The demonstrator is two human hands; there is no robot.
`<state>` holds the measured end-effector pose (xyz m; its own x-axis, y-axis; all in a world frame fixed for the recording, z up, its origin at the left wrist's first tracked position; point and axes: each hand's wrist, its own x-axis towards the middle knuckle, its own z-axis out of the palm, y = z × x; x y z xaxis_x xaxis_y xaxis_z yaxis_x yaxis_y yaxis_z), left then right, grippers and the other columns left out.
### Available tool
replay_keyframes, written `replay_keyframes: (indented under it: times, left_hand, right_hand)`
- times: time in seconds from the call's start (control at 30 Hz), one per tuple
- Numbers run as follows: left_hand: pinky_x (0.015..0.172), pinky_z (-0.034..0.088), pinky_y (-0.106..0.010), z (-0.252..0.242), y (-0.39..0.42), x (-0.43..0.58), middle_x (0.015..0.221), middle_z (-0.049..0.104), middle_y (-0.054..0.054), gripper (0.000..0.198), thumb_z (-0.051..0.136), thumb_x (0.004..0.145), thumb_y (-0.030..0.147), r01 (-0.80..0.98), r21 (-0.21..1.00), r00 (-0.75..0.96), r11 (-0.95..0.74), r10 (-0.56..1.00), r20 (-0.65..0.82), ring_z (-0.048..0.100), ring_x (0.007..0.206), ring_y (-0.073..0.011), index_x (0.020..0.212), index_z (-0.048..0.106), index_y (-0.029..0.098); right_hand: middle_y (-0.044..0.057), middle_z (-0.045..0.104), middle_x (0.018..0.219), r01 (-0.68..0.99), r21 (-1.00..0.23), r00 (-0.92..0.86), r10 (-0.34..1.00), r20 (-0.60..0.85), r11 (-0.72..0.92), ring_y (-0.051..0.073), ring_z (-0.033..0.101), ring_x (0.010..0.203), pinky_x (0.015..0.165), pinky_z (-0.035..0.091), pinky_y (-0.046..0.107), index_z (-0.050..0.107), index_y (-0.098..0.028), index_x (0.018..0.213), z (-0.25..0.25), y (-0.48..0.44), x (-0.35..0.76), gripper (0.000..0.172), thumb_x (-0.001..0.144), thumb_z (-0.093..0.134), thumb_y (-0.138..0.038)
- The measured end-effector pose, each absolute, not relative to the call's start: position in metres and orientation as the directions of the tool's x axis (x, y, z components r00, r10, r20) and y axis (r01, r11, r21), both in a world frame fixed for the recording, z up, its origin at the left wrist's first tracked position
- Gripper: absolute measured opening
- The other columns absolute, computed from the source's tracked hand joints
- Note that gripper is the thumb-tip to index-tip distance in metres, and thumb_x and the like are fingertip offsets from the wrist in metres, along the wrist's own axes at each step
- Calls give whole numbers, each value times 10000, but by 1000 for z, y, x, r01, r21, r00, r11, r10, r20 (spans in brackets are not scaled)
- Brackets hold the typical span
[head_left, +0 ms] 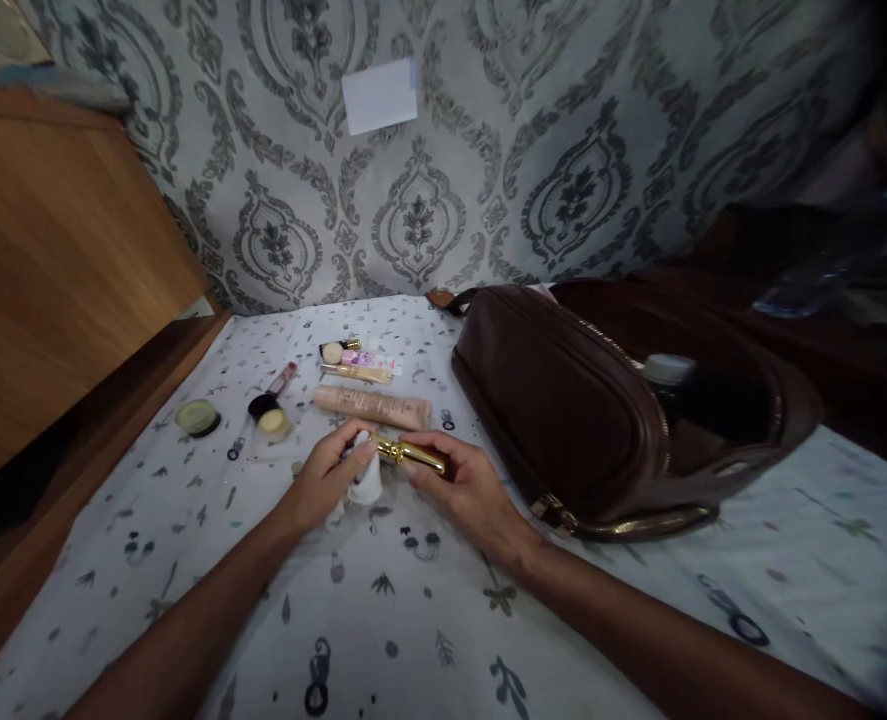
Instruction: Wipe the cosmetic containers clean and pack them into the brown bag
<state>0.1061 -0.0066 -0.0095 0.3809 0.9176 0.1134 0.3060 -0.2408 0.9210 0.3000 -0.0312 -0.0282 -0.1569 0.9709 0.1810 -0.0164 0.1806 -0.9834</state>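
Between my two hands, above the patterned white sheet, is a gold tube (411, 454). My right hand (469, 490) is closed around its right part, fingers on top and thumb beneath. In my left hand (330, 475) a crumpled white tissue (366, 484) is pinched against the tube's left end. Just beyond my hands lies a pinkish beige squeeze tube (374, 407). Farther back are a slim beige tube (357, 373) and a pink and white packet (372, 361). To the left rest a round pale yellow pot (273, 425) and a lip gloss tube (283, 378).
A large brown leather bag (555, 400) stands open on the right, with a white-capped bottle (668, 370) in it. At the far left lies a round green-topped jar (198, 418). Wooden furniture (68, 240) borders the left side, and a patterned wall (420, 210) rises behind.
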Motion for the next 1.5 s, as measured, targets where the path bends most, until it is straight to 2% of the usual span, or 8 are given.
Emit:
replay_keyframes:
  times: [0.3, 0.4, 0.6, 0.7, 0.8, 1.03, 1.23, 1.5]
  left_hand:
    - [583, 329, -230, -14, -4, 108, 667, 400, 44, 402, 469, 939, 517, 305, 930, 333, -204, 938, 96, 378, 634, -116, 707, 442, 190]
    - [571, 337, -224, -10, -6, 105, 691, 453, 37, 323, 511, 921, 499, 302, 938, 352, -172, 934, 59, 417, 632, -120, 859, 554, 185]
    - [819, 425, -253, -4, -8, 103, 1156, 613, -34, 424, 599, 864, 383, 263, 947, 379, -183, 923, 73, 546, 1005, -194, 1264, 562, 247]
    - [675, 404, -235, -7, -6, 107, 850, 594, 1, 335, 565, 884, 496, 229, 964, 361, -132, 932, 42, 517, 752, -142, 1005, 614, 187]
    - [549, 325, -222, -9, -4, 108, 621, 405, 58, 432, 556, 863, 586, 212, 973, 338, -87, 941, 10, 377, 574, -101, 719, 499, 183]
    - [769, 440, -245, -7, -5, 104, 1027, 620, -34, 425, 673, 832, 481, 158, 977, 411, -140, 910, 64, 565, 897, -170, 1137, 584, 198]
    - [526, 317, -214, -7, -6, 108, 626, 419, 59, 430, 598, 837, 597, 197, 979, 430, -58, 902, -33, 370, 564, -96, 769, 536, 177]
    - [580, 317, -230, -4, -8, 106, 700, 455, 38, 396, 556, 871, 559, 226, 955, 479, -192, 876, 62, 390, 631, -114, 807, 558, 168]
  right_hand:
    - [64, 741, 995, 45, -974, -145, 966, 214, 222, 215, 688, 885, 845, 543, 387, 694, -205, 1027, -27, -35, 299, 272, 799, 689, -353]
    - [60, 743, 1013, 23, -981, -142, 972, 189, 194, 210, 684, 900, 839, 541, 372, 688, -206, 1048, -27, -33, 300, 288, 796, 692, -346]
    - [35, 737, 875, 27, -983, -140, 974, 177, 182, 169, 649, 727, 678, 526, 309, 684, -186, 1066, -28, -32, 301, 313, 811, 666, -367]
    - [57, 746, 987, 26, -979, -147, 970, 195, 201, 196, 676, 858, 799, 530, 343, 685, -189, 1065, -27, -33, 300, 305, 808, 676, -353]
    - [60, 744, 998, 43, -978, -149, 969, 198, 206, 202, 678, 869, 810, 530, 345, 689, -195, 1057, -27, -34, 300, 304, 799, 691, -356]
    - [-4, 609, 641, 58, -979, -201, 963, 182, 197, 142, 555, 569, 553, 457, 269, 709, -177, 1029, -20, -34, 300, 365, 861, 595, -480]
    - [-15, 568, 586, 94, -971, -231, 954, 192, 218, 138, 525, 524, 497, 404, 256, 700, -185, 996, -19, -37, 300, 356, 896, 555, -494]
    - [-16, 561, 534, 84, -988, -326, 941, 94, 127, 116, 498, 405, 431, 323, 252, 573, -206, 696, -18, -38, 300, 472, 928, 469, -603]
